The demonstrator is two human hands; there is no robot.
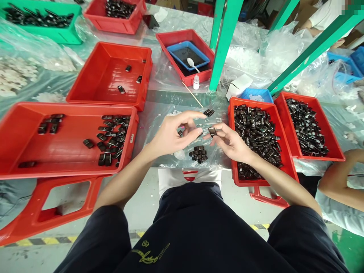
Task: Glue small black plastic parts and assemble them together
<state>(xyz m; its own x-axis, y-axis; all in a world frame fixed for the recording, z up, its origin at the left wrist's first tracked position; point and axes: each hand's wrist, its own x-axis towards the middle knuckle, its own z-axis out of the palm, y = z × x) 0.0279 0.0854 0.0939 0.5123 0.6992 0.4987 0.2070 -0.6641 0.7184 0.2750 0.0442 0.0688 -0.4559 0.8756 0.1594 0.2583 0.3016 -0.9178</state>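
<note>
My right hand [231,144] pinches a small glossy black plastic part [212,131] between thumb and fingers. Facing it, my left hand [178,132] has its index finger and thumb apart and the other fingers curled in. A dark bit, apparently another such part [180,132], shows inside the left palm, mostly hidden by the thumb. Just beneath the hands, a cluster of black parts [198,154] lies on the plastic-covered table. A few more black parts [209,112] rest beyond the left fingertips.
Red bins [61,142] with scattered black parts stand at left. A full red bin [256,182] sits by my right forearm, another [338,151] beyond it. Ahead are a thin stick [192,94], a small bottle [196,82], a blue tray [173,47] with a white spoon, and a green post [224,45]. A co-worker's arm [341,182] is at right.
</note>
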